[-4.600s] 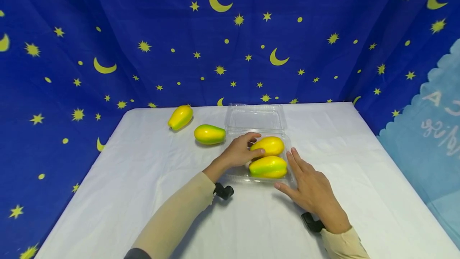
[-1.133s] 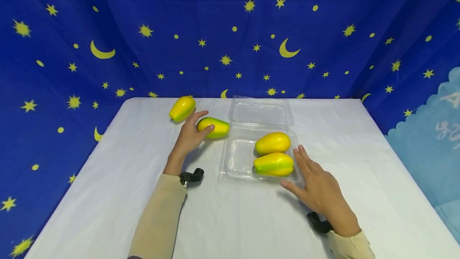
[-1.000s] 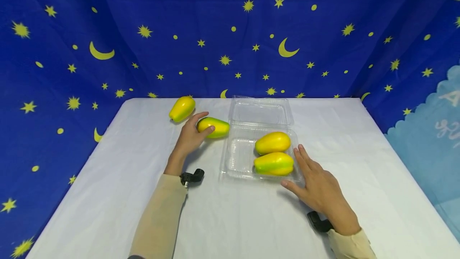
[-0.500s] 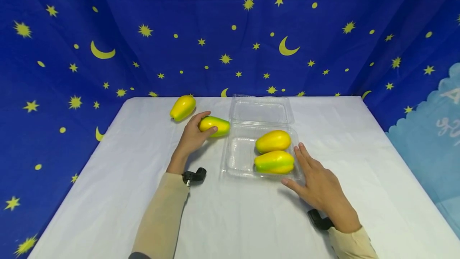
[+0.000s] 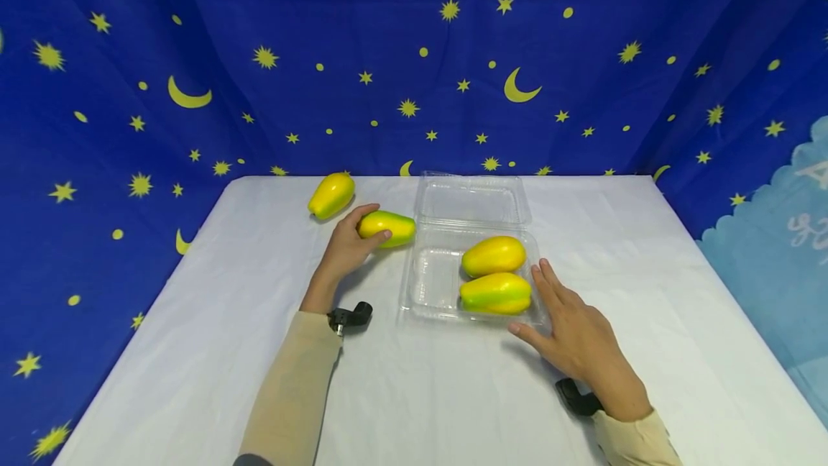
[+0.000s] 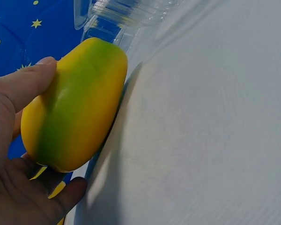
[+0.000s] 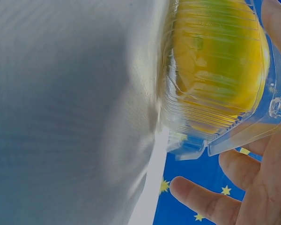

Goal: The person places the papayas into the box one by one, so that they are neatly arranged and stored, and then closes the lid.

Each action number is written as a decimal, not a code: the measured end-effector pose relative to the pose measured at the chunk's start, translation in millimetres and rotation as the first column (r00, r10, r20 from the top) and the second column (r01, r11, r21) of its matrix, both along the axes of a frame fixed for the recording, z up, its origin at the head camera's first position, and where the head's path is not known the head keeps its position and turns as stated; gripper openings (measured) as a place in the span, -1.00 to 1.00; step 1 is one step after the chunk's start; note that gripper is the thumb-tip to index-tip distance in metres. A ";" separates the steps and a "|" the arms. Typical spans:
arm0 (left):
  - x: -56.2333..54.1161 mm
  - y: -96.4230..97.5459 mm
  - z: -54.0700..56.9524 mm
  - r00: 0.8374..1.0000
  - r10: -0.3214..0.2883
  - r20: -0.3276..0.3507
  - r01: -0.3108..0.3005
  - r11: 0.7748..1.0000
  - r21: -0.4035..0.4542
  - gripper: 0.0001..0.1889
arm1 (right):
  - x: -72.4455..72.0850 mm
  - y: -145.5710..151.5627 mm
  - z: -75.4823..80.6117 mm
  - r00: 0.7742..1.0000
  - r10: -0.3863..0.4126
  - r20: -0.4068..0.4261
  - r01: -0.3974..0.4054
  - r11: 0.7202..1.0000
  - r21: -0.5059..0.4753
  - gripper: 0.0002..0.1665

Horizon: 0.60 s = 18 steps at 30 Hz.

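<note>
My left hand [image 5: 349,243] grips a yellow-green papaya [image 5: 391,229] lying just left of the clear plastic container. In the left wrist view the thumb lies along one side of this papaya [image 6: 77,108], with other fingers curled at its near end. The clamshell container [image 5: 430,308] has its lid [image 5: 472,200] folded back, away from me. Two more papayas, a far one [image 5: 494,256] and a near one [image 5: 497,293], lie side by side in its right half. At its right edge, my right hand [image 5: 578,336] rests with straight fingers touching the rim.
Another papaya [image 5: 331,195] lies at the back left of the white-covered table [image 5: 414,394]. A blue curtain [image 5: 291,13] with moons and stars hangs behind the table. A light blue panel [image 5: 776,236] is at the right side.
From the papayas in the container, my left hand has moved left onto the papaya outside and taken hold of it. During the last second it barely moves. The right hand stays at the container.
</note>
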State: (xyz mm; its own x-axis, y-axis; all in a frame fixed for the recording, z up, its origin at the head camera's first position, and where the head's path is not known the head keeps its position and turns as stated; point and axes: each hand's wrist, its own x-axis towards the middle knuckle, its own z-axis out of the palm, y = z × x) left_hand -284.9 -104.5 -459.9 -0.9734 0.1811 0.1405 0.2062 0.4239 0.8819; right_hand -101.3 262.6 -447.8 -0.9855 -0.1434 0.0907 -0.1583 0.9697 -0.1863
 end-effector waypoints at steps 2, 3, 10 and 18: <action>0.1 -1.6 0.1 1.000 -0.001 0.004 0.001 1.000 0.003 -0.33 | 0.0 -0.5 0.6 1.000 0.002 -0.001 -0.002 1.000 0.000 0.25; -0.1 -2.6 -0.2 1.000 0.001 0.006 -0.001 1.000 0.003 -0.34 | 0.0 -0.8 0.9 1.000 0.003 0.001 -0.003 1.000 0.001 0.25; 0.2 -2.8 -0.5 1.000 0.002 0.007 -0.002 1.000 0.006 -0.35 | 1.0 -0.8 2.3 1.000 0.004 0.002 -0.004 1.000 0.002 0.24; 0.6 -3.9 1.1 1.000 0.005 0.013 -0.005 1.000 0.013 -0.35 | 0.9 -0.9 0.7 1.000 0.008 -0.022 -0.008 1.000 0.001 0.24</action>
State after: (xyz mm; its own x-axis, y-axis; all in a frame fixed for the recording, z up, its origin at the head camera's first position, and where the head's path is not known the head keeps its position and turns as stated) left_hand -284.3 -108.5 -458.7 -0.9761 0.1744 0.1301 0.1925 0.4134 0.8900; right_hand -100.4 261.7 -447.1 -0.9821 -0.1511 0.1121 -0.1697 0.9686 -0.1819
